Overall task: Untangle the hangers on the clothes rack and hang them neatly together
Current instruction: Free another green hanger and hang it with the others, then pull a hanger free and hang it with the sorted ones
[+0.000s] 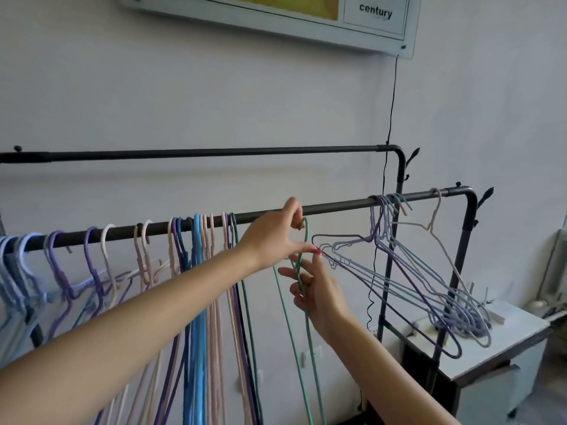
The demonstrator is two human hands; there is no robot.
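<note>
Both hands are meeting at the centre on one green hanger (302, 299). Reaching in from 8 o'clock, the left hand (276, 237) is curling its fingers round the green hook just under the front rail (331, 207), with its thumb stretching toward 3 o'clock. Coming up from 5 o'clock, the right hand (313, 289) is gripping the green neck, its fingers wrapping the wire; whether it is also touching the nearest purple wire is hard to tell.

Two black rails are showing: the front one and a higher back rail (214, 153) toward 12 o'clock, both running off the left edge. A dense row of hangers (196, 271) is hanging from 9 o'clock to the centre in blue, purple, pink and dark green, too crowded and cut off below to be counted. Toward 3 o'clock a tangled bunch (429, 289) of roughly six bluish and purple hangers is leaning down to the right, its wires overlapping. One pale hanger (435, 216) is hanging alone near the rail's bend. A white cabinet (503, 342) is standing at 4 o'clock, the items on it blurred. One framed panel (368, 26) at 12 o'clock is being cropped by the top edge.
</note>
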